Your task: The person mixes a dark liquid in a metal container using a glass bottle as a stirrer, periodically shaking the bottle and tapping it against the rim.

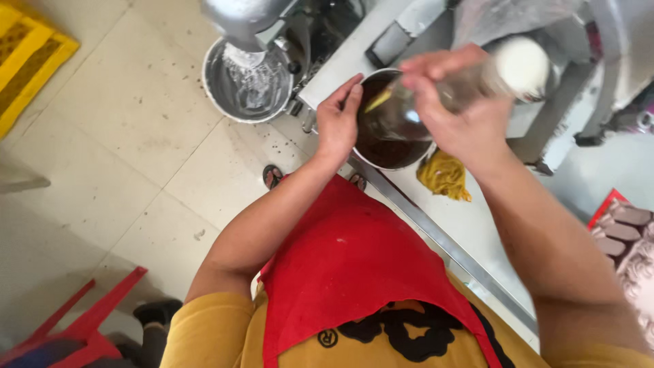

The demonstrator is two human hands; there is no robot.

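Observation:
A steel bowl [385, 152] with a dark brown mix stands on the metal counter [477, 225]. My left hand [338, 121] grips its left rim. My right hand [458, 109] holds a clear jar [477, 78] with a white lid, tilted over the bowl with its mouth above the dark mix. A yellowish piece lies at the bowl's upper left inside edge.
A crumpled yellow cloth [444, 176] lies on the counter beside the bowl. A stand mixer with a steel bowl [246, 82] stands on the floor at the left. A yellow crate [27, 54] is far left, a red stool [82, 320] bottom left, a tray of moulds [623, 232] right.

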